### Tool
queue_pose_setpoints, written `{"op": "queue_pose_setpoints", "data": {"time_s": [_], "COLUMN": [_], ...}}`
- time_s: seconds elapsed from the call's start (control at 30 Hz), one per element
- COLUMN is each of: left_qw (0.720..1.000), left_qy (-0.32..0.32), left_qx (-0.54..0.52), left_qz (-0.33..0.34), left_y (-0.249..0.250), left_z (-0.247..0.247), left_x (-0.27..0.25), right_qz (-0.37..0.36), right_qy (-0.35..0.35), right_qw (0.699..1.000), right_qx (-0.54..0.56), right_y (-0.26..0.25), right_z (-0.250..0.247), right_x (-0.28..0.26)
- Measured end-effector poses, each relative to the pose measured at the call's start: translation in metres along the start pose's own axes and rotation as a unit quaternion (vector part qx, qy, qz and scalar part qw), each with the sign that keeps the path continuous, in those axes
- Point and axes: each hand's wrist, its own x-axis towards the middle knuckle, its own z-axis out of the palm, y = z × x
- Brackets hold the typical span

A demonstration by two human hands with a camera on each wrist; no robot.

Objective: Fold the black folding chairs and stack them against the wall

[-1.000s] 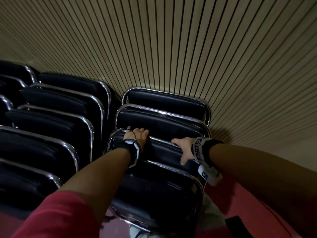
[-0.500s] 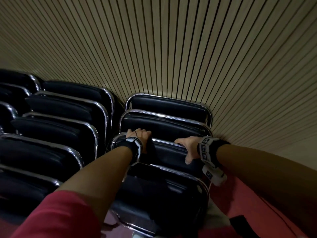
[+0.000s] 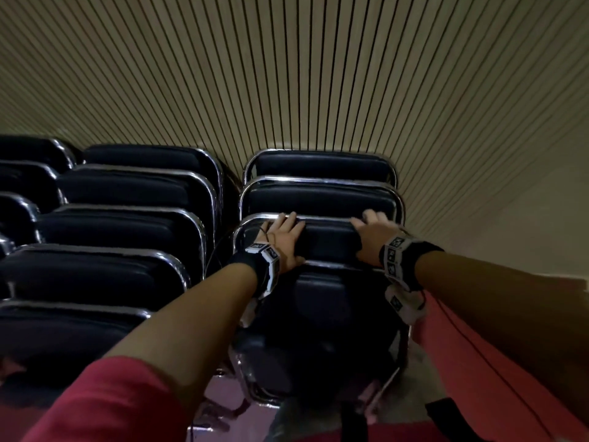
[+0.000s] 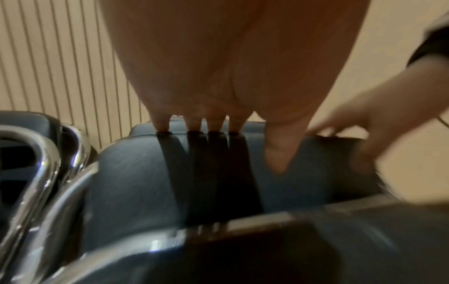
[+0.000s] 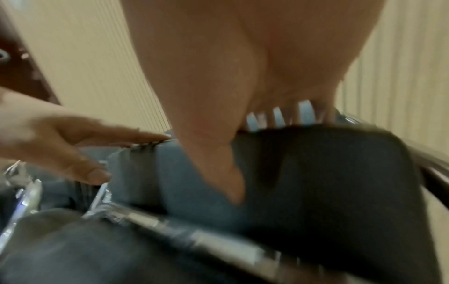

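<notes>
Both hands are on the top of the front chair (image 3: 325, 240)! The left hand (image 3: 283, 240) lies flat on the black pad, fingers (image 4: 194, 123) hooked over the top edge, thumb low near the chrome rail. The right hand (image 3: 371, 236) mirrors it at the other end, fingers over the rim, thumb (image 5: 226, 173) spread down the pad. Neither is a tight fist; it reads as a hook-and-press hold, 1 hand per corner, probably so the chair goes back square rather than twisting.

And where is that chair? It stands folded at the front of the right stack (image 3: 318, 186), with 2 more backs behind it, the rearmost against the slatted wall (image 3: 287, 74). Whether it touches the one behind, I cannot tell.

To the left, a fuller row (image 3: 127, 218) leans the same way, just beside this stack. Looks like a seating push, nearly home. The wrist views are blurred.
</notes>
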Motion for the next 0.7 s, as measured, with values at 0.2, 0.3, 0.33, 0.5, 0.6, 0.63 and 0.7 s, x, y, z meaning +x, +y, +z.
{"op": "queue_pose_setpoints", "data": {"time_s": [0.2, 0.3, 0.33, 0.5, 0.6, 0.63, 0.7], "left_qw": [0.999, 0.996, 0.995, 0.996, 0.997, 0.997, 0.997], "left_qy": [-0.034, -0.087, -0.093, -0.066, -0.037, -0.030, -0.024], "left_qx": [-0.001, 0.002, 0.018, 0.057, 0.059, 0.058, 0.053], "left_qz": [0.036, -0.004, -0.015, -0.027, -0.044, -0.050, -0.052], "left_y": [0.000, -0.005, -0.007, -0.013, -0.013, -0.013, -0.014], "left_z": [0.007, 0.018, 0.024, 0.049, 0.053, 0.054, 0.056], "left_x": [-0.039, -0.043, -0.041, -0.034, -0.031, -0.030, -0.031], "right_qz": [-0.038, -0.042, -0.044, -0.058, -0.048, -0.045, -0.044], "right_qy": [-0.053, -0.166, -0.182, -0.157, -0.141, -0.133, -0.131], "right_qw": [0.987, 0.975, 0.975, 0.985, 0.989, 0.990, 0.990], "right_qx": [0.146, 0.139, 0.120, 0.038, 0.027, 0.016, 0.005], "right_y": [-0.008, -0.010, -0.011, -0.015, -0.017, -0.017, -0.016], "right_z": [0.006, 0.019, 0.026, 0.055, 0.066, 0.065, 0.065], "right_x": [-0.034, -0.039, -0.038, -0.033, -0.031, -0.029, -0.029]}}
